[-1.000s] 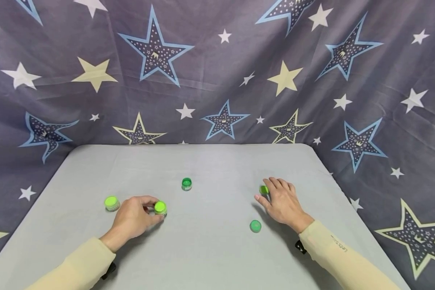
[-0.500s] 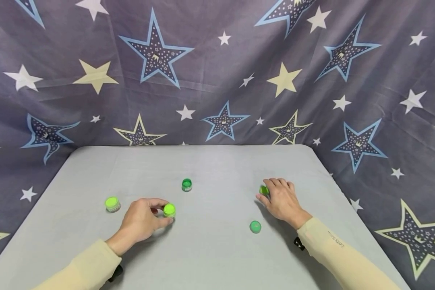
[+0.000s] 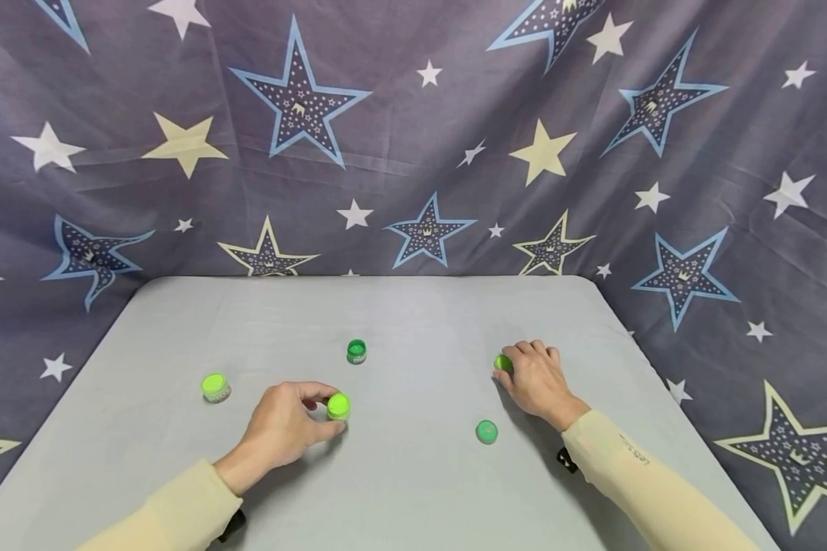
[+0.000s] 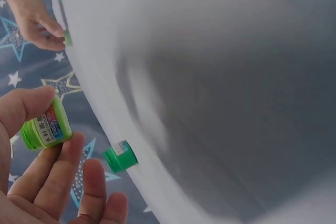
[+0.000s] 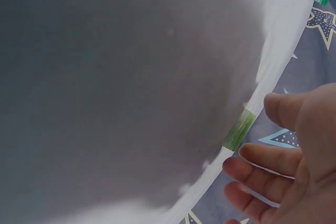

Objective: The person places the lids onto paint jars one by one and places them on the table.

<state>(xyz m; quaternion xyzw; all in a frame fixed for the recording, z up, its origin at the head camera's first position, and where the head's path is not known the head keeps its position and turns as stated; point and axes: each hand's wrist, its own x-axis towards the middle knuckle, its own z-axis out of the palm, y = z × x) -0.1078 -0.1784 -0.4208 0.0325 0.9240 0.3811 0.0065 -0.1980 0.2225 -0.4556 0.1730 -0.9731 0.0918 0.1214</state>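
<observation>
Left hand (image 3: 286,425) pinches a lime jar (image 3: 338,407) at mid-table; right hand (image 3: 539,386) is parted around a lime cap (image 3: 502,363).

Taking the lime jar as the clock's centre in the head view, the lime cap sits between two and three o'clock on the table (image 3: 413,490), between the right thumb and forefinger; whether they touch it I cannot tell, and the fingers are loosely bent. A green disc (image 3: 486,432) lies just past three, nearer the person than the cap. A dark-green jar (image 3: 356,353) stands between twelve and one, and a second lime jar (image 3: 216,389) stands upright just past nine.
</observation>
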